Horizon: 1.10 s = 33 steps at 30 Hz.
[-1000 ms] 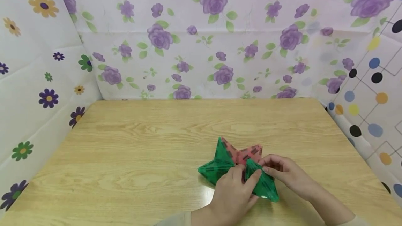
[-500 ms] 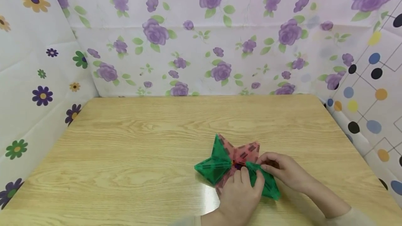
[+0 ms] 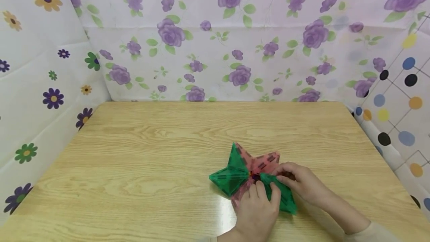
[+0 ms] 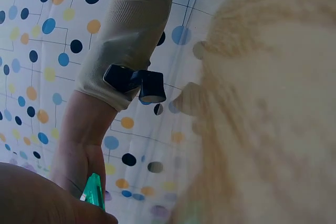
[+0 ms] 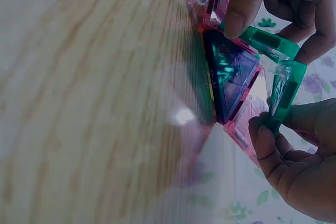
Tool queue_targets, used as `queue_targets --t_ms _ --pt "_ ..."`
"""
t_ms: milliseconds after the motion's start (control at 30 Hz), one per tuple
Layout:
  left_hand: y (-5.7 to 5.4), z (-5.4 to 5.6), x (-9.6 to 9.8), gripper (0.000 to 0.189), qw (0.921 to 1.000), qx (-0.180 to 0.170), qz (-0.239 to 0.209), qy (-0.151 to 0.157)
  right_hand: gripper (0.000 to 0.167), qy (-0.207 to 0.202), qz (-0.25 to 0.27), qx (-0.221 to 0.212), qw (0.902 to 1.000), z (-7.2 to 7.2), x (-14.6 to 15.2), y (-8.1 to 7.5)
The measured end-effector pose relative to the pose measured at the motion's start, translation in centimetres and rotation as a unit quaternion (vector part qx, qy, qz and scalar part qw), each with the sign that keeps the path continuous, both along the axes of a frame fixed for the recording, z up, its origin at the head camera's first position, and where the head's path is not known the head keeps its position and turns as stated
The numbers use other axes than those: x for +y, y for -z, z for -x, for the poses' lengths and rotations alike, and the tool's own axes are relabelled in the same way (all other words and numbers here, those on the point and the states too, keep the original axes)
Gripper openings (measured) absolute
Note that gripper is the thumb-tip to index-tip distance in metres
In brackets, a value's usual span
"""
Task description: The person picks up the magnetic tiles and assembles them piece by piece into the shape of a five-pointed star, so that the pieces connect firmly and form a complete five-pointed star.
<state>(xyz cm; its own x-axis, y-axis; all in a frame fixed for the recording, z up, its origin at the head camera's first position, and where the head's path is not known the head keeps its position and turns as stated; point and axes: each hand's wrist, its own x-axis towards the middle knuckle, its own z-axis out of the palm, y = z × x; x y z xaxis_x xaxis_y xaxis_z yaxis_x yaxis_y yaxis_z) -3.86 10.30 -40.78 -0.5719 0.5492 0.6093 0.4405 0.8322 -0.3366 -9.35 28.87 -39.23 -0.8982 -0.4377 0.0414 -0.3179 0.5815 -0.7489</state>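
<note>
A star-shaped build of see-through magnetic tiles lies on the table, with a green point at the left and a pink point at the back right. Two green triangular tiles meet along an edge at its near right. My left hand pinches one of them, and part of a pink tile shows beside that hand. With thumb and fingers, my right hand grips the other green tile. A dark blue-purple tile stands between pink tiles low in the build.
The wood-grain table stretches away to the left and back. Flowered cloth hangs behind it, and dotted cloth hangs at the right. A dark camera mount sits on the right sleeve.
My left hand has shifted down and slightly right along the green tiles, uncovering a pink tile and the dark centre. The green tiles' inner tip sits lower. My right hand keeps its hold.
</note>
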Motion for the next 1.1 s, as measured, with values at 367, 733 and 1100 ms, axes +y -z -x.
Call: queue_targets --t_ms 367,733,1100 --pt "0.6 -0.1 0.6 0.044 0.9985 0.025 -0.036 -0.032 0.012 -0.003 -0.027 0.025 0.9993 0.0 -0.6 0.0" --pt "-0.3 -0.5 -0.5 0.033 1.0000 -0.004 0.004 -0.006 0.016 0.046 -0.020 0.072 0.9962 -0.4 -0.9 0.7" --pt "-1.9 1.9 -6.0 0.064 0.9919 -0.066 -0.107 0.022 0.018 0.042 -0.002 0.072 0.9965 -0.9 -0.8 0.8"
